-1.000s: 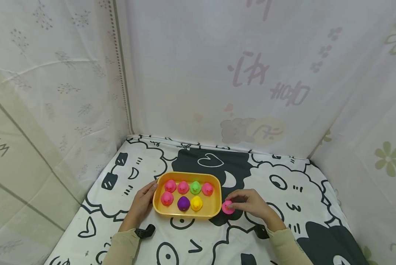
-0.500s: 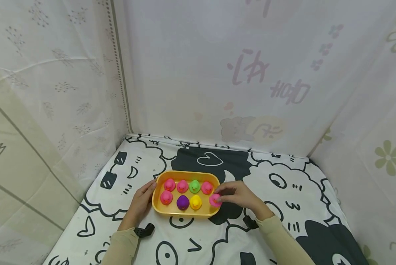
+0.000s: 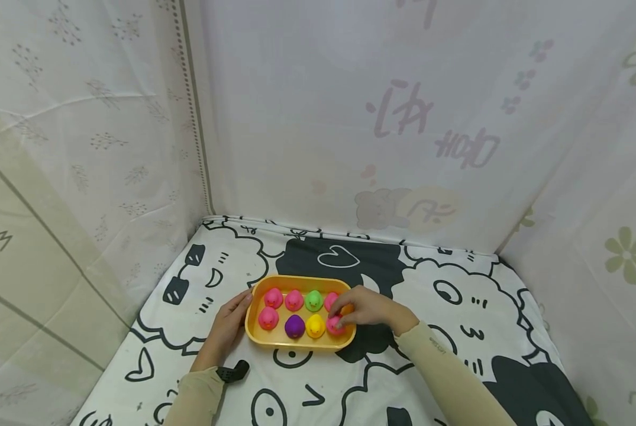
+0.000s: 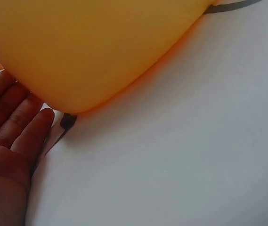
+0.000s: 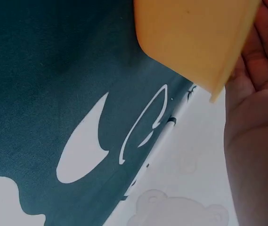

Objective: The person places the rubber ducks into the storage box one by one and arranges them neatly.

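A yellow plastic tray (image 3: 280,342) lies on the bedding-like cloth in the head view. Inside it sit small rubber ducks, among them a green duck (image 3: 314,300), a purple duck (image 3: 294,326) and a yellow duck (image 3: 315,326); the others are pink. My left hand (image 3: 229,322) holds the tray's left end, its fingers (image 4: 23,117) against the outer wall. Reaching over the right end, my right hand (image 3: 368,307) pinches a pink duck (image 3: 335,325) in the front right corner. Another pink duck (image 3: 331,300) is partly covered by that hand. The right wrist view hides the fingertips behind the tray wall.
White cloth (image 3: 296,402) with black cartoon drawings covers the surface under the tray. Pale printed fabric (image 3: 318,118) hangs at the back and on both sides. A black band (image 3: 233,372) sits on the left wrist.
My right hand has carried the pink duck leftward from beside the tray, over its right rim, and into the front right corner. The left hand stays at the tray's left end.
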### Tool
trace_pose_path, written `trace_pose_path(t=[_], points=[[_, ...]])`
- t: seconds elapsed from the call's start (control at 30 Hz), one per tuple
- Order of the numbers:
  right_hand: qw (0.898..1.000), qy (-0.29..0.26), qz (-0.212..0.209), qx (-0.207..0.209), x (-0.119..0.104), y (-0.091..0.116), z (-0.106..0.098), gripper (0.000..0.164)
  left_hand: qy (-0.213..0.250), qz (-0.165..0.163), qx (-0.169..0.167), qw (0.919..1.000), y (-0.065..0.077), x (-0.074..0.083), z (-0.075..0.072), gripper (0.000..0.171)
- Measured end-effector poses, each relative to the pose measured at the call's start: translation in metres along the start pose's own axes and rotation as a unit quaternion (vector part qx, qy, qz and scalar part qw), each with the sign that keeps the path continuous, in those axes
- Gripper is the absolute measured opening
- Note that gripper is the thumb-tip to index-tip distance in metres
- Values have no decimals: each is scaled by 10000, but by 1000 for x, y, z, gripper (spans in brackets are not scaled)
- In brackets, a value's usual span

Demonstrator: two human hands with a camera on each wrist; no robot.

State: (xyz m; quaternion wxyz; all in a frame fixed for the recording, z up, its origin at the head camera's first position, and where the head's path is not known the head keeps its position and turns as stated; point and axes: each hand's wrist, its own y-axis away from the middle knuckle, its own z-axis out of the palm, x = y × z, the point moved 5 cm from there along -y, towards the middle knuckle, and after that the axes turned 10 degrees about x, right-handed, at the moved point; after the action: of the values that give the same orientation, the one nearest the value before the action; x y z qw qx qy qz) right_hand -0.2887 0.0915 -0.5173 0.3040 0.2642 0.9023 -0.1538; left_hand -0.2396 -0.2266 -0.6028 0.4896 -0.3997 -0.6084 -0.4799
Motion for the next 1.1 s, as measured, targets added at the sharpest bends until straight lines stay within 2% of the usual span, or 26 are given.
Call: trace_pose_path(t=[0.13,0.33,0.6,0.73,0.83,0.93,0.97,1.03,1.1], points=[[9991,351,-94,-234,-1,-2,5,20,-19,3,11,10000,0,1,0,68],[9964,778,-171,-286,-3,-4,9,24,-45,10,32,10000,0,3,-1,67],[9959,855,-142,-262,-6,-4,11,26,-53,16,35,10000,2,1,-2,66],[9963,856,-64,-63,-5,1,7,26,-26,73,-5,10000,-1,1,0,65],[9970,686,59,362,-6,9,1,29,-15,105,0,9999,-4,1,2,65],[9920,467,84,1168,-10,21,-4,36,-83,102,72,9999,-2,2,2,65],[9875,427,112,1511,-12,27,-6,40,-177,128,106,9997,-1,2,1,64],[9731,571,201,2221,-13,42,-9,46,-604,381,245,9971,5,6,-2,63],[9548,815,414,2828,-14,60,-9,51,-1254,865,449,9873,16,16,-7,59]])
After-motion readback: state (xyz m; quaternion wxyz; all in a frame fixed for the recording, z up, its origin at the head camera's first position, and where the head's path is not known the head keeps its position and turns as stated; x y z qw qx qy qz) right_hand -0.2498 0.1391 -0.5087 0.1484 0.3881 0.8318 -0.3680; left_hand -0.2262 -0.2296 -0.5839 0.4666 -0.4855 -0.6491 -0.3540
